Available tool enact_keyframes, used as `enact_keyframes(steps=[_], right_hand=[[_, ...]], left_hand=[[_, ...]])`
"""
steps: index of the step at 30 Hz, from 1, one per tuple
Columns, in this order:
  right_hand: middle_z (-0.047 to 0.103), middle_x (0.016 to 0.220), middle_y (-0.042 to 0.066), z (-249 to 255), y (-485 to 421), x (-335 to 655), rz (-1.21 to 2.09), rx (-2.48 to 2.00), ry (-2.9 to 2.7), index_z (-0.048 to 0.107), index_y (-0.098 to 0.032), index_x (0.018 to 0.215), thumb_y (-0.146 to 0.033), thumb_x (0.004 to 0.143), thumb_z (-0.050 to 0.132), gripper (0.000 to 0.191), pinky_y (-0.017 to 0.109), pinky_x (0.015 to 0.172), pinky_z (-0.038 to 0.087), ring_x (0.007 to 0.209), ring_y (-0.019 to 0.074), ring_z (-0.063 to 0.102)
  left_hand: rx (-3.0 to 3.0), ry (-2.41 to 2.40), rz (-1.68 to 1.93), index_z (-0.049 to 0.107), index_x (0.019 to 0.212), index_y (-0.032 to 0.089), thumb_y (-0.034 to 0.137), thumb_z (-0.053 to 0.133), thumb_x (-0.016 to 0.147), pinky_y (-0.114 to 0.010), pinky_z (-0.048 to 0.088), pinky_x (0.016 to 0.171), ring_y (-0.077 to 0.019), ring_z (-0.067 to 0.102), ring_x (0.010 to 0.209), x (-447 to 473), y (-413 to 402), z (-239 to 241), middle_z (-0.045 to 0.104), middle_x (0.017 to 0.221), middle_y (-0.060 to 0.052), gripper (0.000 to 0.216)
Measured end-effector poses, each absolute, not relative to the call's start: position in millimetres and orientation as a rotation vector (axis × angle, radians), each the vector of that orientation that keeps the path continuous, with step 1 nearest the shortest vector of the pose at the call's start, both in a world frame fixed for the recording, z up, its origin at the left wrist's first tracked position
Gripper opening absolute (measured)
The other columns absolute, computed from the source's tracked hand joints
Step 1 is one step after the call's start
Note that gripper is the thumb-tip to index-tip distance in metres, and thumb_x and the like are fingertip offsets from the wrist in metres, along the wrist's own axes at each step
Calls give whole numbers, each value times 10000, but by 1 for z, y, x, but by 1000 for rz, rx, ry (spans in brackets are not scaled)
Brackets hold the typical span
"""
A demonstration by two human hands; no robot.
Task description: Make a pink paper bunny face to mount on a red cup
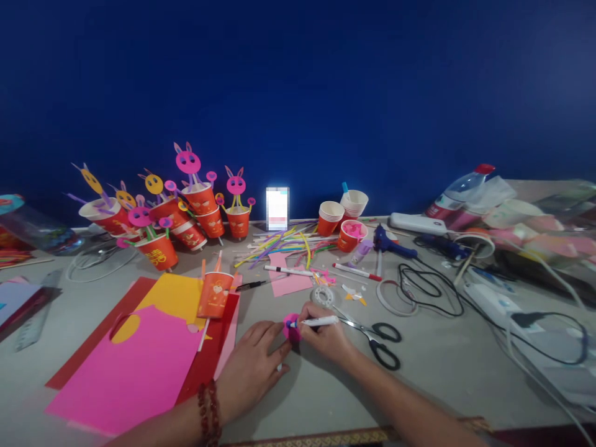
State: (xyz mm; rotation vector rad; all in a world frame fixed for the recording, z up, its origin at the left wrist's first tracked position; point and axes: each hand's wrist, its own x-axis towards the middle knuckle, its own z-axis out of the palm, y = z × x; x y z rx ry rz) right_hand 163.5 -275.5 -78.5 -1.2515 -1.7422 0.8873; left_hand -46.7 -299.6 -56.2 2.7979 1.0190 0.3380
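Pink disc pinned between two hands, marker tip on it

The pink disc (293, 336) lies flat just below the centre of the frame, between the two hands and close to both. From the right hand (316, 329) it lies leftward; from the left hand (254, 355), rightward, just past the fingertips. The right fingers are closed in a pinch around a white marker (323, 321), whose long axis runs nearly level, its blue tip pointing left onto the disc. The left hand is spread low, palm down, fingers loosely extended, with its fingertips at the disc's left edge; it grips nothing visible. A small white piece (280, 367) shows by its thumb, too hidden to identify.

Scissors (370, 332) lie just right of the marker's tail, and a tape roll (331, 297) sits above the right hand, bounding that side. The pink sheet (139, 372) and a red cup (216, 297) stand off to the left. Grey tabletop (310, 397) shows between the forearms, down to the patterned edge (326, 439) at the bottom of the frame.
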Motion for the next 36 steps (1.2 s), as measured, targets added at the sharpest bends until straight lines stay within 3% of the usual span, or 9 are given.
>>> enact_keyframes(steps=[11,27,36], right_hand=[[521,596,-25,-72,-275,165,866,-1237,-1472,516,-229,675,-186,789,522,121,270,528,377,555,147,469],[483,578,-36,-70,-274,169,933,-1196,-1385,516,-231,670,-209,770,539,104,270,500,346,528,141,445],[550,608,-25,-33,-308,161,1067,-1049,-1570,557,-219,709,-242,790,613,100,247,492,378,507,133,502]], left_hand=[[2796,1028,330,502,1313,225,208,677,847,-465,461,1003,-281,477,1191,-46,-300,-53,527,1324,-101,499],[2724,1033,431,524,1301,235,208,622,884,-474,473,999,-280,488,1203,-49,-300,-55,515,1348,-110,429],[2585,1008,708,588,1042,192,99,539,889,-416,462,990,-234,502,1131,-49,-298,-48,589,1167,-82,186]])
